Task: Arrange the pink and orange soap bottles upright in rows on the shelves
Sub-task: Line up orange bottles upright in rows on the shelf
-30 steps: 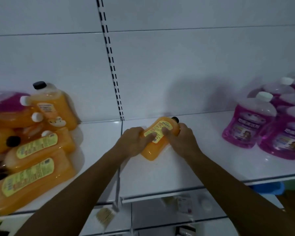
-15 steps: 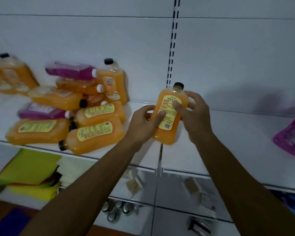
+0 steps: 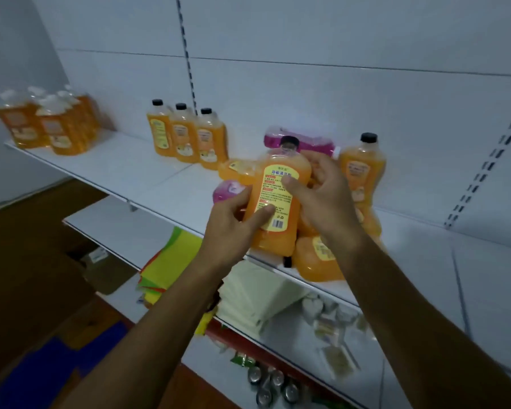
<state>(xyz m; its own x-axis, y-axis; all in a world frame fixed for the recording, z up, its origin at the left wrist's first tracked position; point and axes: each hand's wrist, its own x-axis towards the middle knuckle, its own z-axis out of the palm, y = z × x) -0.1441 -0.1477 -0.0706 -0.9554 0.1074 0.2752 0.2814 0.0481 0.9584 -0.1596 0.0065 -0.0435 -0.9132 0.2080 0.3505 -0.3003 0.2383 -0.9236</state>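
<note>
I have the orange bottle [image 3: 278,202] upright in both hands, off the shelf [image 3: 148,175] and in front of the heap. My left hand [image 3: 233,228] wraps its lower left side, thumb pressed flat on the yellow label; my right hand [image 3: 322,199] curls round the right side, thumb on the label higher up. So both sets of fingers are curled and gripping this one bottle, black cap at the top.

Directly behind my fingers is the loose pile [image 3: 316,249]: orange bottles lying on their sides, a pink bottle [image 3: 300,141] lying flat on top of it past my right fingertips, and another pink one [image 3: 229,188] just beyond my left knuckles. One orange bottle [image 3: 362,169] stands upright just right of my right hand.

What worries me most is that pile. The lowest bottle sits close to the shelf's front edge under my right wrist, and I judge that a brush from my forearm as I swing left could roll it off. The standing bottle by my right fingers could also tip if my knuckles clip it.

The row of three [image 3: 186,134] stands well to the left of my left hand. I would guess that is where this one belongs; setting it down hard against the end bottle could knock them like dominoes. The plastic looks smooth, so a slack grip may let it slide.
</note>
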